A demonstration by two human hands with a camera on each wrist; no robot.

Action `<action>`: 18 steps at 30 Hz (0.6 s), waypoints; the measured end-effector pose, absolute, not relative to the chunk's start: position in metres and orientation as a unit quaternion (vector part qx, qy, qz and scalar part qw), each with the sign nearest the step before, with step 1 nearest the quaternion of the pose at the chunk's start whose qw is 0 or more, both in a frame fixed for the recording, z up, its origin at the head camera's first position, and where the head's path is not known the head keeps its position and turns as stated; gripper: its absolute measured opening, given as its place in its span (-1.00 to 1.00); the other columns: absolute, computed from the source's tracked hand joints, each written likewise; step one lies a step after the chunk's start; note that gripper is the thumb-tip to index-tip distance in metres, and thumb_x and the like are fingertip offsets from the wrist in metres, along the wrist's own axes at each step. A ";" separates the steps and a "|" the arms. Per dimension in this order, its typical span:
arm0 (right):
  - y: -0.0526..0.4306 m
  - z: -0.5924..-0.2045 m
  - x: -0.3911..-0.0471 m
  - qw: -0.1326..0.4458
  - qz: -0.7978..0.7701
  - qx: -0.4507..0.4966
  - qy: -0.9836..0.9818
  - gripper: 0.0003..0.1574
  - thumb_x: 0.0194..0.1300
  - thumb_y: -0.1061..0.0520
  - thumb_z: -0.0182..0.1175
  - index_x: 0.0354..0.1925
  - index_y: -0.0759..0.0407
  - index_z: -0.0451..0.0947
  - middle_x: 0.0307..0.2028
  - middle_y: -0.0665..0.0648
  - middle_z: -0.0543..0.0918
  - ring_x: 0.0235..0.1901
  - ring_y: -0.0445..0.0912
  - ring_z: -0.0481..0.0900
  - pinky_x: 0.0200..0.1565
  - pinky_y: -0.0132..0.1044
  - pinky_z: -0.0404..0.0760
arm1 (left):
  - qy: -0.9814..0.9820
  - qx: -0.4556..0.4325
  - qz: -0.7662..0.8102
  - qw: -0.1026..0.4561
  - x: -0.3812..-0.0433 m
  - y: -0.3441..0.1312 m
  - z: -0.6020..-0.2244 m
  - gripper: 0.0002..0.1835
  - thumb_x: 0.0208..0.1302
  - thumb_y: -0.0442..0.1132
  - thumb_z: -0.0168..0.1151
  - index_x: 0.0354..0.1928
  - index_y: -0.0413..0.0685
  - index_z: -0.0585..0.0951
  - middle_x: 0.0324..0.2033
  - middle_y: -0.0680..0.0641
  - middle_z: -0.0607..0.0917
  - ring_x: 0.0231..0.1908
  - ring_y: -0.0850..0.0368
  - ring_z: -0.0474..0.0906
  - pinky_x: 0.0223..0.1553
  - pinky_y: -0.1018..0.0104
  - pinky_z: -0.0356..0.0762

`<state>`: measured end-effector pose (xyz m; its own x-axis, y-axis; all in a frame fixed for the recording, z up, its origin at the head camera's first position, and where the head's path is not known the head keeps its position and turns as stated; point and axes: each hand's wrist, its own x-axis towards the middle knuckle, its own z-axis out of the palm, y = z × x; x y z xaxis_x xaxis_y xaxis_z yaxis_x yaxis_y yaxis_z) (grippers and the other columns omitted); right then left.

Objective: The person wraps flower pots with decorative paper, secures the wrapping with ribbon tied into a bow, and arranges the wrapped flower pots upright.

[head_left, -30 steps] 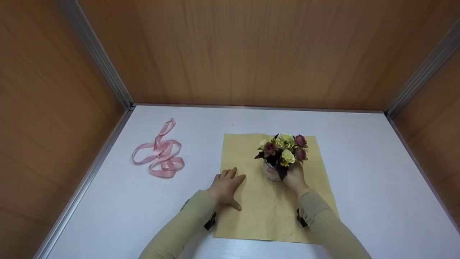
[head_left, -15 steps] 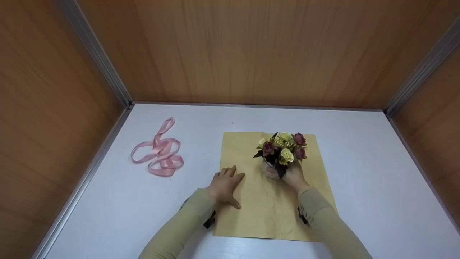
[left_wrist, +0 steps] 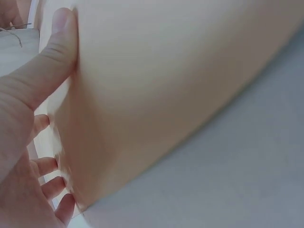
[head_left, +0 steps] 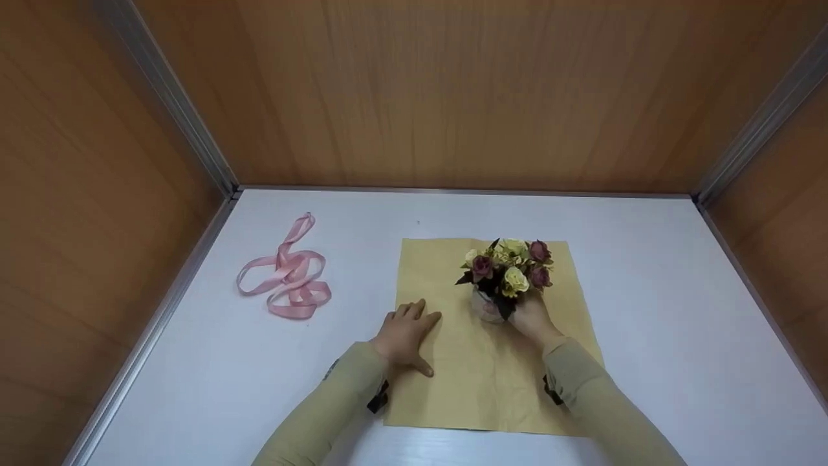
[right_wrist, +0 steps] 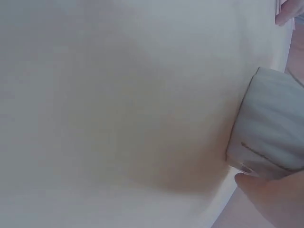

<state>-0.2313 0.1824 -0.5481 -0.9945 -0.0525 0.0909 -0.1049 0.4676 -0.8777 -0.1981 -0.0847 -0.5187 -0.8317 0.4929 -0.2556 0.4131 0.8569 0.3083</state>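
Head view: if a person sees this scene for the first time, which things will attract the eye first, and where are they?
Probably the purple and yellow flowers in a whitish pot on the brown paper, with the right hand at the pot. Next, the looped pink ribbon at the left of the white table, then the left hand spread on the paper's left part.

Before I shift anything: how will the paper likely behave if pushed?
The paper would probably buckle easily: it looks thin and shows faint creases. It likely resists sliding on its left side, where the left hand rests on it.
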 end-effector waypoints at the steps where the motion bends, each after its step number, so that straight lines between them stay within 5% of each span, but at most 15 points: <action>1: 0.181 -0.536 -0.225 0.016 0.492 0.034 -0.870 -0.30 0.27 0.12 0.17 0.26 0.44 0.23 0.20 0.40 0.38 0.25 0.17 0.31 0.28 0.01 0.28 | 0.949 0.237 0.123 0.167 -0.198 -0.084 -0.519 0.17 -0.34 0.17 0.57 0.41 0.11 0.22 0.43 -0.21 0.08 0.39 -0.19 0.03 0.29 -0.16 0.11; 3: 0.179 -0.515 -0.214 -0.021 0.469 0.000 -0.883 -0.44 0.24 0.20 0.14 0.12 0.49 0.28 -0.07 0.39 0.50 -0.04 0.13 0.47 0.04 -0.07 0.46 | 0.949 0.234 0.126 0.169 -0.198 -0.084 -0.519 0.17 -0.34 0.16 0.57 0.41 0.12 0.22 0.44 -0.20 0.08 0.39 -0.18 0.02 0.30 -0.16 0.10; 8: 0.188 -0.498 -0.195 -0.151 0.454 -0.045 -0.877 -0.63 0.16 0.23 0.18 -0.14 0.40 0.28 -0.48 0.10 0.39 -0.45 -0.09 0.32 -0.37 -0.29 0.31 | 0.949 0.230 0.127 0.171 -0.198 -0.085 -0.522 0.17 -0.35 0.17 0.57 0.41 0.11 0.22 0.44 -0.20 0.08 0.39 -0.18 0.02 0.30 -0.16 0.09; 13: 0.193 -0.493 -0.178 -0.258 0.397 0.038 -0.880 -0.72 0.13 0.13 0.30 -0.35 0.31 0.46 -0.53 0.05 0.46 -0.50 -0.13 0.36 -0.43 -0.31 0.36 | 0.947 0.233 0.134 0.175 -0.198 -0.085 -0.523 0.17 -0.35 0.16 0.57 0.41 0.12 0.22 0.44 -0.20 0.07 0.39 -0.18 0.01 0.31 -0.16 0.07; 18: 0.176 -0.487 -0.170 -0.244 0.315 0.243 -0.884 -0.69 0.10 0.20 0.35 -0.20 0.31 0.54 -0.31 0.11 0.58 -0.30 -0.08 0.48 -0.23 -0.24 0.51 | 0.947 0.230 0.134 0.177 -0.199 -0.084 -0.520 0.16 -0.34 0.15 0.58 0.41 0.13 0.22 0.44 -0.19 0.07 0.40 -0.17 0.00 0.32 -0.14 0.05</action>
